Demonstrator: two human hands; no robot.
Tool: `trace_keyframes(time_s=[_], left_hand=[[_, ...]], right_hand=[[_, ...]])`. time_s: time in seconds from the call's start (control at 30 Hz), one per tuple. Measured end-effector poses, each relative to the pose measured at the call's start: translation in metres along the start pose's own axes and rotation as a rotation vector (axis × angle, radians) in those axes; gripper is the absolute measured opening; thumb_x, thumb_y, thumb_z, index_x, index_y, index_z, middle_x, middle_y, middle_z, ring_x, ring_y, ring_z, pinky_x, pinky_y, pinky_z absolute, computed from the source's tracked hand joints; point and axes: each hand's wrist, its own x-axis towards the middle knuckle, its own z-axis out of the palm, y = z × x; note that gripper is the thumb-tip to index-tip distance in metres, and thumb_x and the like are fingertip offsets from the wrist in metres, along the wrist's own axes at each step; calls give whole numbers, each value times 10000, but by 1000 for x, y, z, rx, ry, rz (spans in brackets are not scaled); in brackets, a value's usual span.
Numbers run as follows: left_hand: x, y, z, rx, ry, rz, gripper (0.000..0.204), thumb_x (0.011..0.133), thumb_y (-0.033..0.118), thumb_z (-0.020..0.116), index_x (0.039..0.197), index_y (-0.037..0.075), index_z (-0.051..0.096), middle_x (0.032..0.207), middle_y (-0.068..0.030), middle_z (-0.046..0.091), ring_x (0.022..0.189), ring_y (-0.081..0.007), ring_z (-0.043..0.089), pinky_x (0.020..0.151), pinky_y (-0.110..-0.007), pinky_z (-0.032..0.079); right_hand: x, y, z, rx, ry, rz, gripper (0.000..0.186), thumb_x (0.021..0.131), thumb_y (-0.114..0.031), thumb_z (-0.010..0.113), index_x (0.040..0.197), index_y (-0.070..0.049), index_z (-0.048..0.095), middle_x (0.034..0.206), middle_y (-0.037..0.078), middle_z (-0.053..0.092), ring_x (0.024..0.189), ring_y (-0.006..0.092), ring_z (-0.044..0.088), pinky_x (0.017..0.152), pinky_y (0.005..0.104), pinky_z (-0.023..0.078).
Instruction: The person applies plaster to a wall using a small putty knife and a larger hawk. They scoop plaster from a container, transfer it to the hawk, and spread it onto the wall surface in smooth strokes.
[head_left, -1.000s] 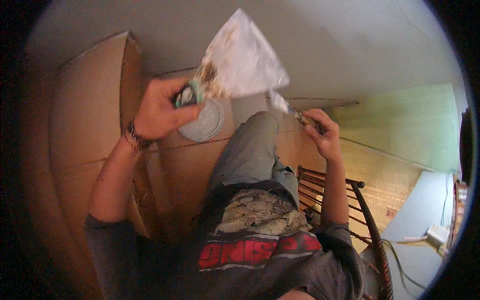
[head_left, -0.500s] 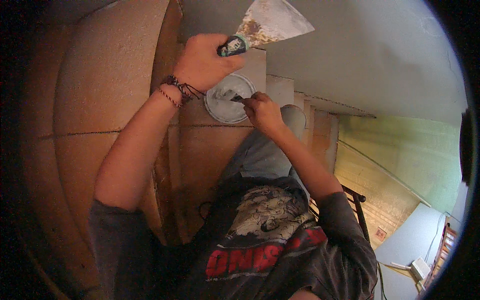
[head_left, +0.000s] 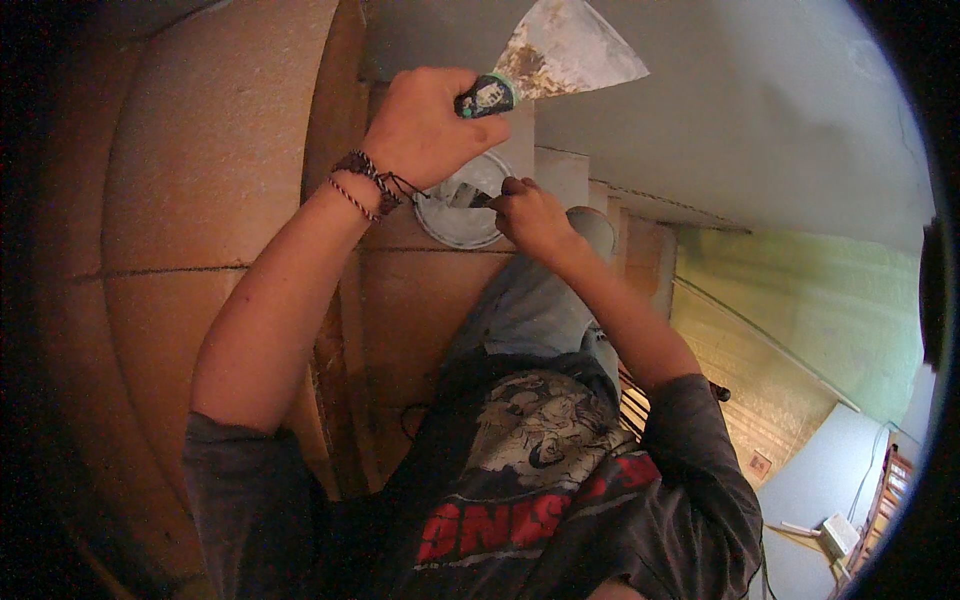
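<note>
My left hand (head_left: 425, 125) is closed round the dark handle of a wide putty knife (head_left: 575, 55). Its broad pale blade, stained brown near the handle, points up and right beside the grey wall. Below it stands a round white bucket (head_left: 462, 244) with whitish paste (head_left: 487, 172) inside, partly hidden by my left wrist. My right hand (head_left: 535, 220) grips a smaller putty knife (head_left: 466, 196) at the bucket's right rim. The small blade reaches into the bucket over the paste; its handle is mostly covered by my fingers.
A smooth grey wall (head_left: 740, 130) rises on the right, with stair steps (head_left: 562, 175) along its foot. Wide tan tiled steps (head_left: 215, 150) lie on the left. My bent knee (head_left: 592, 230) is just below my right hand. A dark metal railing (head_left: 632, 408) shows behind my right arm.
My left hand and the wide putty knife have shifted slightly right, covering more of the bucket. The small putty knife's blade has turned and shows more clearly inside the bucket.
</note>
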Motion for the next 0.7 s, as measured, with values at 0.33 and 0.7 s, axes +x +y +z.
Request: trace_keyframes(time_s=[0.33, 0.7], left_hand=[[0, 6, -5, 19, -24, -4, 309, 655, 273, 676, 751, -18, 637, 724, -231, 610, 705, -390, 616, 658, -408, 497], [3, 0, -6, 97, 17, -76, 317, 682, 281, 686, 781, -18, 644, 729, -223, 617, 684, -360, 623, 640, -392, 493]], right_hand=[[13, 13, -37, 14, -166, 70, 155, 719, -178, 639, 796, -71, 720, 834, 157, 680, 755, 317, 658, 682, 419, 531], [-72, 82, -40, 1496, -207, 749, 407, 779, -320, 703, 1083, -55, 656, 927, 41, 681, 699, 133, 586, 579, 257, 454]])
